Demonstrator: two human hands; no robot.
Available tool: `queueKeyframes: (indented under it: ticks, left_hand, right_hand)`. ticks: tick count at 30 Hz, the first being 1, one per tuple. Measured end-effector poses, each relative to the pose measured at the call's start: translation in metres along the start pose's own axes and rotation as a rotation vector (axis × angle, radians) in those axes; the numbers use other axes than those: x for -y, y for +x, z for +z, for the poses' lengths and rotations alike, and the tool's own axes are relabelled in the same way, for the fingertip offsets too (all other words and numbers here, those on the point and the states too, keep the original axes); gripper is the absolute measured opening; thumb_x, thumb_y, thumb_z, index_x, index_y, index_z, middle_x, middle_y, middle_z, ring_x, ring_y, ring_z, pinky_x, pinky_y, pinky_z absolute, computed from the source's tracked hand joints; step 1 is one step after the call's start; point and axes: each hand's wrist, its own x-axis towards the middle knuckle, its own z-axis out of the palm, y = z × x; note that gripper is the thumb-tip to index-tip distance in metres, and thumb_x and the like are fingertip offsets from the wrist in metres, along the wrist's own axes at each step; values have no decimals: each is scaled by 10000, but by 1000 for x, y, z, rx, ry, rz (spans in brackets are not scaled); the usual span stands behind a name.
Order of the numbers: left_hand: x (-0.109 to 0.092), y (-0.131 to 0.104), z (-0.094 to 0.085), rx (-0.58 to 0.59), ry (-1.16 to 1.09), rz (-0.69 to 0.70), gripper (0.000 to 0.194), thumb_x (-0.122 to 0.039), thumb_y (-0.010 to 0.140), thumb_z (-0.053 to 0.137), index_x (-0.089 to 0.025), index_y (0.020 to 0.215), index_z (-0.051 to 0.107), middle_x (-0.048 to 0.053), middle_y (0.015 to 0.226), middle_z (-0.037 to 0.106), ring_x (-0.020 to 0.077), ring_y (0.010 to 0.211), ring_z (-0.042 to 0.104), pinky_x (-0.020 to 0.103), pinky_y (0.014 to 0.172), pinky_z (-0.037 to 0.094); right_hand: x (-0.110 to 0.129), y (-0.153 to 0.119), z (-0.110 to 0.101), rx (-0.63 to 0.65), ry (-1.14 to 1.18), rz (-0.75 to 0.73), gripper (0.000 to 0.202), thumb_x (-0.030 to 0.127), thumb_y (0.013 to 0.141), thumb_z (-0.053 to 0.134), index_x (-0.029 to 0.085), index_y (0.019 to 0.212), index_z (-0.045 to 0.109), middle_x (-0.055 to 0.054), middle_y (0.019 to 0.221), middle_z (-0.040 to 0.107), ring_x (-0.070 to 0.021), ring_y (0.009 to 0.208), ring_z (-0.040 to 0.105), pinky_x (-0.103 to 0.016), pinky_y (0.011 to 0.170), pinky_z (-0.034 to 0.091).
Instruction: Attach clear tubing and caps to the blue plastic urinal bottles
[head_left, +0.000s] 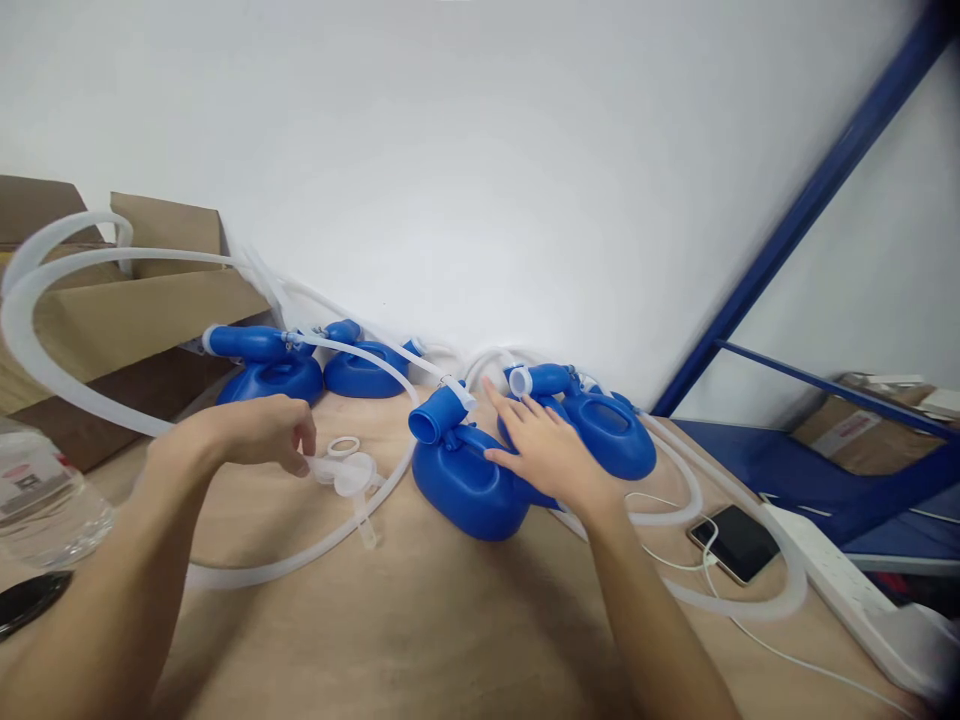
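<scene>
My left hand (259, 430) is closed, its fingertips pinching the end of a translucent plastic piece (355, 474) with a round cap and a strap hanging down. A thin translucent ring (343, 446) lies just behind that piece. To the right, my right hand (544, 440) reaches over a blue plastic urinal bottle (466, 492) with its fingers spread; whether it touches the bottle cannot be made out. This bottle's round mouth (425, 425) faces me, uncovered, and a clear hose runs from near its neck. Another blue bottle (611, 435) lies beyond my right hand.
More blue bottles (364, 372) stand by the wall near an open cardboard box (142, 320). A looping translucent hose (82, 385) crosses the left side. At right lie a phone (736, 543), a white cable and a power strip (832, 590). A clear water bottle (45, 505) is at left.
</scene>
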Motion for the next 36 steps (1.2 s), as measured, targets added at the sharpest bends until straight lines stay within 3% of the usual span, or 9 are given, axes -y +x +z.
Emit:
queueKeyframes:
  ticks: [3,5,8,13,16,19,26,32,36]
  left_hand:
    - [1,-2,0,90,-49,-118,688,-507,494,838,-192,1102,778,129,951,786,383,946,721,397,777,550]
    - [2,1,2,176,-88,-225,955,-527,492,866,-116,1331,667,169,946,786,390,923,730,391,746,560]
    - [-6,3,4,109,-38,-225,1163,-572,505,875,-138,1520,510,216,1213,742,430,1044,711,415,802,559]
    - [-58,-8,11,-171,128,129,717,-605,845,616,-260,1472,568,144,1296,715,389,1163,669,418,866,510]
    - [-100,-12,27,-256,120,507,413,-543,960,518,-274,1210,709,69,1098,763,291,958,720,359,785,498]
    - [-131,-5,53,-321,186,639,359,-495,978,555,-228,1145,727,94,1119,756,306,937,728,377,787,505]
    - [-147,27,103,-380,254,687,500,-503,1006,556,-178,1378,631,153,1417,648,348,1055,725,415,840,548]
    - [-146,39,115,-422,266,693,532,-555,1016,519,-202,1400,621,142,1422,638,324,1027,735,369,758,562]
    - [-145,43,117,-421,252,710,520,-563,1007,533,-204,1367,644,146,1364,657,301,999,737,347,753,559]
  right_hand:
    - [-22,-24,-10,7,-4,198,588,533,1002,545,273,1526,503,-150,1167,749,-369,1085,711,-441,823,547]
    - [-34,-37,-14,37,96,300,494,625,998,482,262,1248,705,-110,982,771,-314,875,734,-370,681,503]
    - [-47,-48,-11,82,367,285,474,670,965,502,258,879,721,-35,841,744,-228,735,684,-319,626,455]
    - [-53,-48,21,-126,613,158,355,536,955,570,229,779,563,0,777,629,-174,713,588,-288,636,446]
    - [-48,-45,42,-353,544,126,355,462,978,542,237,719,450,5,754,550,-162,675,518,-297,648,426]
    - [-40,-49,49,-486,373,110,429,464,1020,496,242,660,423,-14,707,541,-190,710,520,-330,699,413]
    - [-33,-75,35,-321,477,111,365,443,1038,524,231,754,614,-35,791,670,-212,789,594,-340,748,447]
    - [-35,-77,19,-85,472,80,384,416,1066,469,227,738,537,-14,762,625,-198,778,563,-327,721,427]
    - [-34,-75,12,-39,374,27,375,387,1089,398,230,771,520,-21,785,617,-201,775,547,-339,724,414]
